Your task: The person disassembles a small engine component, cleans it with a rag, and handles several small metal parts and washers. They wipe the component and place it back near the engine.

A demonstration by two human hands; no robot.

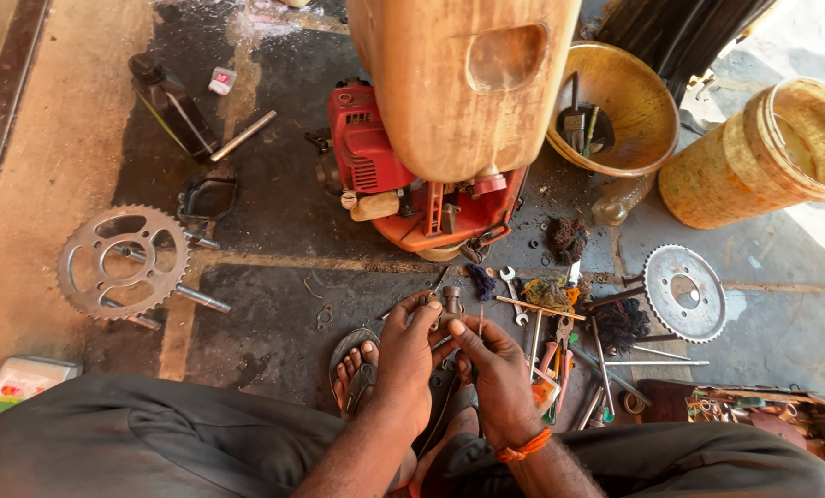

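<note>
Your grey-trousered knees frame both hands: your left hand point(405, 343) and right hand point(489, 367) close their fingers on a small grimy metal engine part point(448, 304) above the floor. Beyond the red engine point(375, 157), a yellow plastic basin point(638, 97) holds dark tools point(580, 124); the round yellow tub point(753, 161) beside it looks empty.

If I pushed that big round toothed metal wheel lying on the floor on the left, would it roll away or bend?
Probably neither. The toothed wheel lies flat on the floor, so a push would likely slide it, not roll it. It looks like thick metal, so it is probably stiff and heavy for its size. Its teeth look pointed and could prick fingers.
</note>
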